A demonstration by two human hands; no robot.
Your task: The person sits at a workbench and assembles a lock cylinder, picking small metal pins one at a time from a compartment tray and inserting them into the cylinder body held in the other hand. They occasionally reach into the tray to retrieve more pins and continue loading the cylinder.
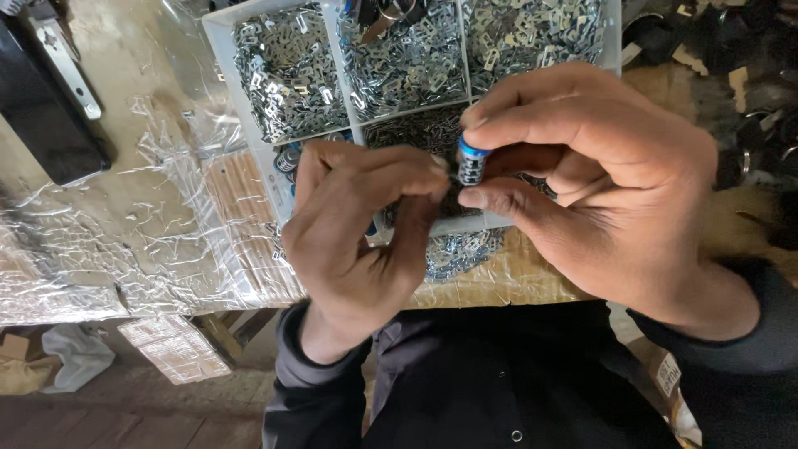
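Dark sleeves frame the bottom of the view as a person works over a cluttered table [125, 199], both hands raised close to the camera. His or her right hand [615, 199] pinches a small cylinder with a blue cap [471, 162] between thumb and forefinger, holding it upright in the air above the near edge of a white divided tray [218, 50]. Left hand [357, 224] is closed in a tight pinch against the cylinder's side, seemingly on a tiny metal piece, though the piece itself is too small to make out. Beneath the hands, loose metal clips [461, 249] lie spilled on the table just in front of the tray. Farther back, the tray's compartments are heaped with small silver stamped parts [287, 71], and crinkled clear plastic film [100, 249] covers the table to the left.

A slip looks possible: the cylinder is held only by fingertips, and sideways pressure from the left hand could flick it, or the tiny piece, down among the look-alike parts. Tray compartments behind the hands are hidden, and dark objects at upper right are hard to identify.
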